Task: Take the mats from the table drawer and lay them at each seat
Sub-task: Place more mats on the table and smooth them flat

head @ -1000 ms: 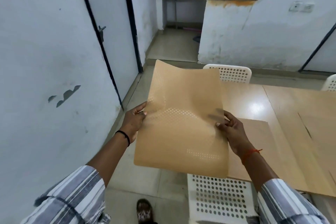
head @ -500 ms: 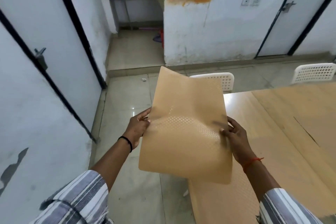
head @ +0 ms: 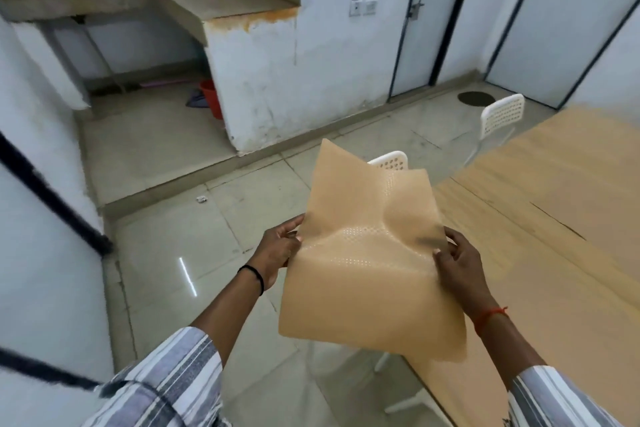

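A tan, finely perforated mat (head: 367,270) hangs in the air in front of me, buckled in the middle, over the floor beside the table's near-left corner. My left hand (head: 278,250) pinches its left edge. At the right edge my right hand (head: 459,262) pinches it with thumb and fingers. The light wooden table (head: 561,253) stretches to the right. Its drawer is not in view.
A white perforated chair (head: 389,161) stands behind the mat at the table's end, another chair (head: 502,116) farther right. White chair legs show below the mat. A low white wall, a red bucket (head: 212,97) and doors lie beyond on the tiled floor.
My view has swung to the right along the table. The mat, held by both hands throughout, now buckles more in the middle and its top corners spread apart.
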